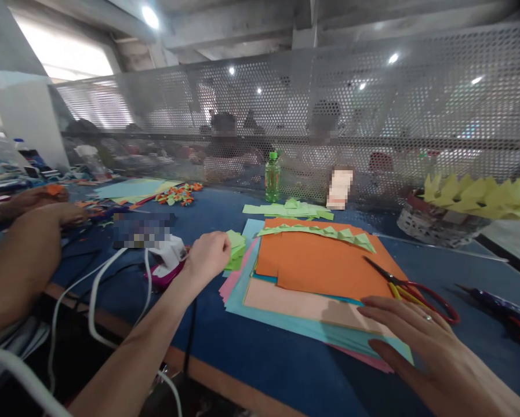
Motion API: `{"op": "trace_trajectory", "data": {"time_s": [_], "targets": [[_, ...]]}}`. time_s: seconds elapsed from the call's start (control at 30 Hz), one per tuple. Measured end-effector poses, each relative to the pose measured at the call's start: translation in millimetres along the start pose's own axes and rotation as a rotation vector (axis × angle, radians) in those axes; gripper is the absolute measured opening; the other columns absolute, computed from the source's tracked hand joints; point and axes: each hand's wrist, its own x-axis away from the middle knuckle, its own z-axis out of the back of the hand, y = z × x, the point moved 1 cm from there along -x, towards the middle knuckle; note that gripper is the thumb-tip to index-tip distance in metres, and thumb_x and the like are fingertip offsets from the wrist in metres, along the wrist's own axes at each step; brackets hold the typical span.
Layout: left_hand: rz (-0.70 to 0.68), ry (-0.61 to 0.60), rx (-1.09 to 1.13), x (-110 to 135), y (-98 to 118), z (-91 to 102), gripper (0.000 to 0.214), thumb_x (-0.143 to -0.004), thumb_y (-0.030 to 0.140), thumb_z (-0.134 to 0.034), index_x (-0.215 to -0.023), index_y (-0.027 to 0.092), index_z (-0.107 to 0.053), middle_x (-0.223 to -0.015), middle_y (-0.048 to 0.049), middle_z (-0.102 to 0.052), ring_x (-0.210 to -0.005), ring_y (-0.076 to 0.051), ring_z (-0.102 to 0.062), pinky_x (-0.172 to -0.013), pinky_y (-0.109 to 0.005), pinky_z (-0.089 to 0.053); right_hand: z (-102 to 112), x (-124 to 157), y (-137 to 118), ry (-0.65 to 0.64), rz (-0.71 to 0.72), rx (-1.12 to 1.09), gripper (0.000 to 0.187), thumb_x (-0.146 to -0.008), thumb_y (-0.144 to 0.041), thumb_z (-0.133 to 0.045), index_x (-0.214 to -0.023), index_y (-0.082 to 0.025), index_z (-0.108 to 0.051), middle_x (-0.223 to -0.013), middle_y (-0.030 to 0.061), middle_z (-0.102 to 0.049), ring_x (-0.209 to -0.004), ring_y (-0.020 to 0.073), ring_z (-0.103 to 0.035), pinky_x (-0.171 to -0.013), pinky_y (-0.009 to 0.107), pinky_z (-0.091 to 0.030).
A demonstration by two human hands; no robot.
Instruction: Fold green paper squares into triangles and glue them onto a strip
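My left hand is closed in a loose fist beside a small stack of folded green paper pieces; its fingers touch or pinch the stack's edge. My right hand lies flat with fingers spread on the near right corner of a pile of coloured paper sheets, orange on top, then peach, blue and pink. A strip of folded green triangles lies across the orange sheet's far edge. Red-handled scissors rest just beyond my right fingers.
A co-worker's arms reach in at the left. White cables and a white-and-magenta device lie left of my hand. A green bottle, more green pieces, a basket of yellow folded paper and a dark tool surround the pile.
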Motion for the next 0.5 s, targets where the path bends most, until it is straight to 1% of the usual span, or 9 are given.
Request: {"op": "trace_trajectory", "data": {"time_s": [0.1,0.2,0.23,0.3,0.37,0.4,0.5], "targets": [[-0.028,0.071,0.105,8.1,4.4,7.0,0.022,-0.097,0.036,-0.065,-0.099,0.014,-0.067,-0.098,-0.0042,-0.069,-0.089,-0.020,-0.067,-0.082,-0.039,-0.056,2.4,-1.1,-2.5,0.017,0.011,-0.025,0.035,-0.097,-0.044,-0.055,-0.131,-0.038,-0.062,-0.130,0.0031,-0.069,-0.112,0.0287,-0.070,-0.086,0.041,-0.058],[-0.063,0.143,0.271,14.0,8.9,11.4,0.017,-0.091,0.030,-0.065,-0.081,0.017,-0.063,-0.080,-0.0011,-0.069,-0.078,-0.019,-0.067,-0.076,-0.032,-0.053,0.5,-3.4,0.0,-0.020,-0.020,-0.045,0.034,-0.097,-0.042,-0.056,-0.130,-0.036,-0.063,-0.132,0.0032,-0.068,-0.113,0.0270,-0.069,-0.089,0.039,-0.058],[-0.073,0.166,0.338,15.4,10.8,11.9,0.016,-0.089,0.029,-0.064,-0.078,0.018,-0.061,-0.078,-0.0011,-0.069,-0.077,-0.019,-0.067,-0.074,-0.030,-0.051,-0.6,-4.0,1.3,-0.031,-0.029,-0.055,0.033,-0.097,-0.042,-0.056,-0.129,-0.036,-0.064,-0.132,0.0034,-0.067,-0.113,0.0266,-0.069,-0.091,0.040,-0.057],[-0.095,0.194,0.477,17.2,16.4,11.7,0.016,-0.086,0.034,-0.060,-0.080,0.019,-0.059,-0.080,-0.0022,-0.071,-0.076,-0.019,-0.068,-0.071,-0.028,-0.050,-1.9,-5.5,2.7,-0.050,-0.034,-0.089,0.031,-0.098,-0.040,-0.056,-0.127,-0.034,-0.064,-0.132,0.0044,-0.067,-0.114,0.0263,-0.068,-0.095,0.041,-0.055],[-0.127,0.177,0.612,18.1,25.6,10.2,0.022,-0.084,0.042,-0.059,-0.084,0.019,-0.059,-0.081,-0.0031,-0.073,-0.074,-0.020,-0.068,-0.068,-0.027,-0.050,-0.9,-7.8,1.5,-0.079,-0.051,-0.142,0.027,-0.100,-0.037,-0.053,-0.124,-0.032,-0.065,-0.128,0.0056,-0.069,-0.114,0.0253,-0.068,-0.098,0.041,-0.053],[-0.149,0.146,0.675,18.4,31.7,9.2,0.026,-0.082,0.045,-0.060,-0.085,0.019,-0.060,-0.081,-0.0032,-0.074,-0.073,-0.020,-0.068,-0.066,-0.026,-0.050,0.6,-9.5,-0.2,-0.101,-0.071,-0.173,0.026,-0.101,-0.034,-0.050,-0.122,-0.031,-0.065,-0.125,0.0061,-0.070,-0.113,0.0245,-0.068,-0.097,0.040,-0.053],[-0.214,-0.001,0.835,19.2,54.7,5.9,0.034,-0.076,0.051,-0.066,-0.086,0.018,-0.065,-0.077,-0.0025,-0.074,-0.071,-0.019,-0.067,-0.064,-0.025,-0.050,8.1,-17.1,-7.1,-0.123,-0.151,-0.264,0.026,-0.103,-0.028,-0.044,-0.118,-0.029,-0.065,-0.111,0.0055,-0.074,-0.105,0.0224,-0.069,-0.089,0.036,-0.054]]}}
